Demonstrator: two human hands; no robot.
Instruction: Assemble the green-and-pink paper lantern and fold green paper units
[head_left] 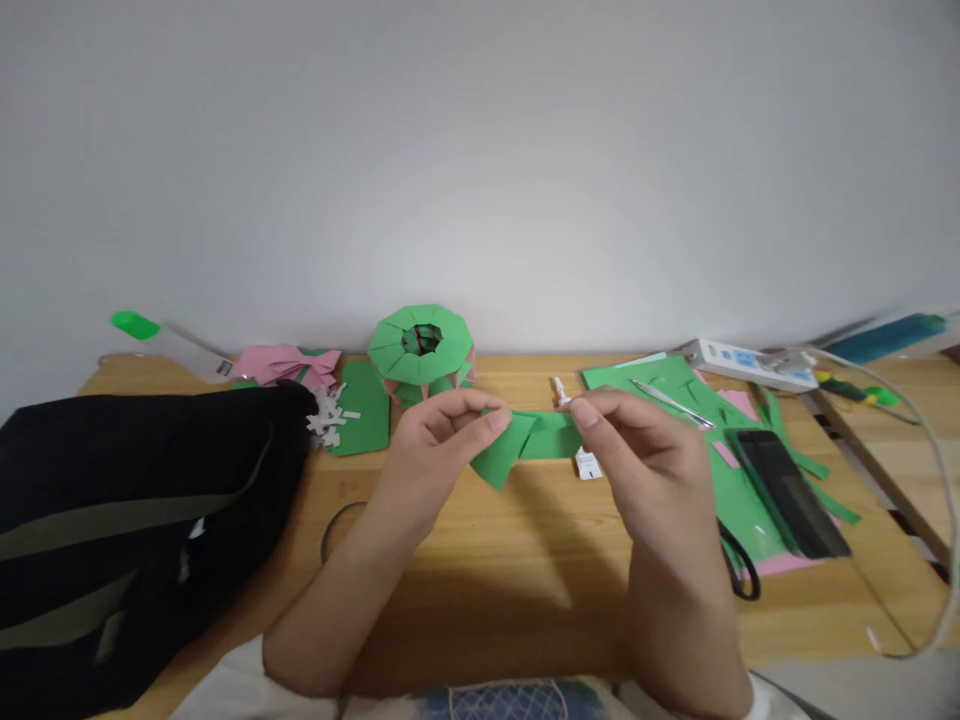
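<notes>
A folded strip of green paper (551,437) is stretched between my two hands above the table. My left hand (442,440) pinches its left part, where a pointed flap angles downward. The strip's right end is between the thumb and fingers of my right hand (645,445). Behind my left hand stands a round paper model (450,335) with a green faceted top, a hole in its middle and pink parts below. A small white tube (559,388) and a white label-like piece (589,465) lie behind my right hand, partly hidden.
A black bag or cloth (150,480) covers the table's left side. White paper scraps (328,415) lie beside green card (364,410) and pink folded paper (289,365). At right are green sheets (750,510), a phone (787,490), a power strip (750,362) and its cable (926,415).
</notes>
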